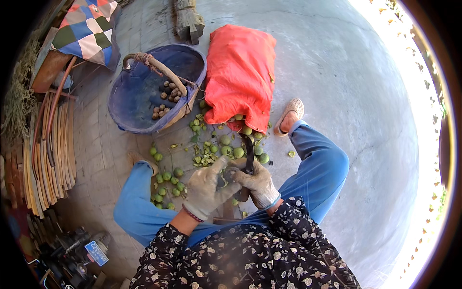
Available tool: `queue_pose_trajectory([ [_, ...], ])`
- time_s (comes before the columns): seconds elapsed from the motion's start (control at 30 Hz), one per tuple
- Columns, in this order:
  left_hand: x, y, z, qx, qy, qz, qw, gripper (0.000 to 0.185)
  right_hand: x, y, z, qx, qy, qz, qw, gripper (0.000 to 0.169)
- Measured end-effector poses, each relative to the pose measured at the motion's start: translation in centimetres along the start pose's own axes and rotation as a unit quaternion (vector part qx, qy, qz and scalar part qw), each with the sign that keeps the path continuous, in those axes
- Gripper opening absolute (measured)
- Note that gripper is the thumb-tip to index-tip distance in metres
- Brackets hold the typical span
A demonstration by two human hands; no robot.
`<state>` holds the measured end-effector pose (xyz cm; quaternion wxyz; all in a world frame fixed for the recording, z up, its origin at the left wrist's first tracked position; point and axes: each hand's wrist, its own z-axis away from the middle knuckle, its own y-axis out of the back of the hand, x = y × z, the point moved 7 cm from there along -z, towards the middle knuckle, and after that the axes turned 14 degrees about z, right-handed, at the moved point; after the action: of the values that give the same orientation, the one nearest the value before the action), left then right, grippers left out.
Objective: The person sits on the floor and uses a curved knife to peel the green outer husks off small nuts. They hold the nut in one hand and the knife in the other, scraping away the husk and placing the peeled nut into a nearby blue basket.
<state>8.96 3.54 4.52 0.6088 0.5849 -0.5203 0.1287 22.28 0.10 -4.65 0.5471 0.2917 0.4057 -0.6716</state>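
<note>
My left hand (206, 189), in a pale work glove, holds a dark round walnut (230, 174), blurred and partly hidden by the fingers. Its husk state cannot be made out. My right hand (257, 182), also gloved, grips a knife (249, 153) with a dark curved blade pointing away from me; the right thumb meets the walnut. Just beyond the hands, green walnuts (238, 152) and split green husks (206, 155) lie on the floor. More green walnuts (175, 181) are scattered beside my left leg. A red sack (240, 68) lies with its mouth towards me, walnuts showing there.
A handled basket (114, 104) lined with blue cloth holds several brown walnuts (160, 111). Behind it is a wooden log (188, 23). Along the left stand stacked wooden slats (54, 151), a patchwork cloth (88, 32) and a motorbike (77, 253) with a plate.
</note>
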Motion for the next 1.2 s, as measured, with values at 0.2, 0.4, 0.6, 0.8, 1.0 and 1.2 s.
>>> queue_pose_trajectory([
  [0.2,-2.2,-3.2,1.1,0.078,0.024,0.094,0.992,0.037,1.0,-0.3,0.2,-0.009,-0.052,-0.15,0.987,0.032],
  [0.4,-4.2,-4.2,1.1,0.119,0.116,0.259,0.951,0.022,0.8,-0.1,0.3,0.015,-0.037,-0.188,0.981,0.033],
  [0.6,-5.2,-3.6,0.7,0.097,0.187,0.36,0.909,0.02,-3.2,-0.1,0.7,0.01,0.027,0.151,0.988,0.039],
  [0.8,-4.4,-3.4,0.8,0.043,0.204,0.281,0.937,0.018,-2.5,0.1,0.2,0.003,0.056,0.096,0.994,0.04],
  [1.0,-4.9,-3.6,1.8,0.134,0.154,0.296,0.933,0.018,-1.3,-0.3,0.7,-0.057,-0.013,-0.059,0.997,0.041],
  [1.2,-6.2,-2.8,2.0,0.067,0.095,0.269,0.956,0.021,-1.9,-0.3,1.2,-0.107,-0.065,-0.101,0.987,0.042],
])
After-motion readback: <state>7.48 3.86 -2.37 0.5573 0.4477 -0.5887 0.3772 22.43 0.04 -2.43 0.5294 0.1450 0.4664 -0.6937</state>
